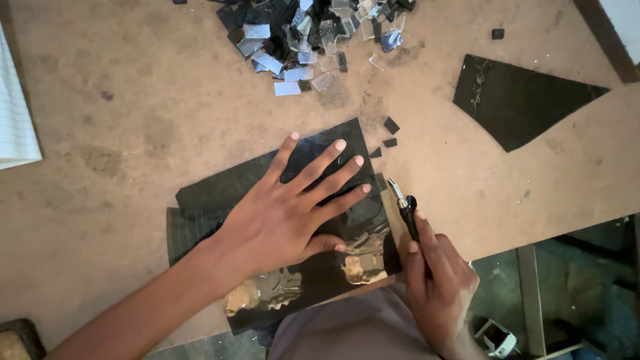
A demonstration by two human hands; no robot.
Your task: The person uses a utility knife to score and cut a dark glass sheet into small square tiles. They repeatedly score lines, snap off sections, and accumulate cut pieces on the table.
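Left hand (287,213) pressed flat, fingers spread, on the mirror sheet (313,267) — right hand (437,273) clamped on the glass cutter (404,208); I'd keep steady pressure.

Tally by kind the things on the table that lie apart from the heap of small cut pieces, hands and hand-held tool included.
Hands: 2, left hand and right hand
Cutting tool: 1
Large dark sheets: 2, one under the left hand, one triangular
Small loose dark chips: 4
Total: 9

soft even daylight, faint shadows, glare on mirror sheet (347,263), sharp focus
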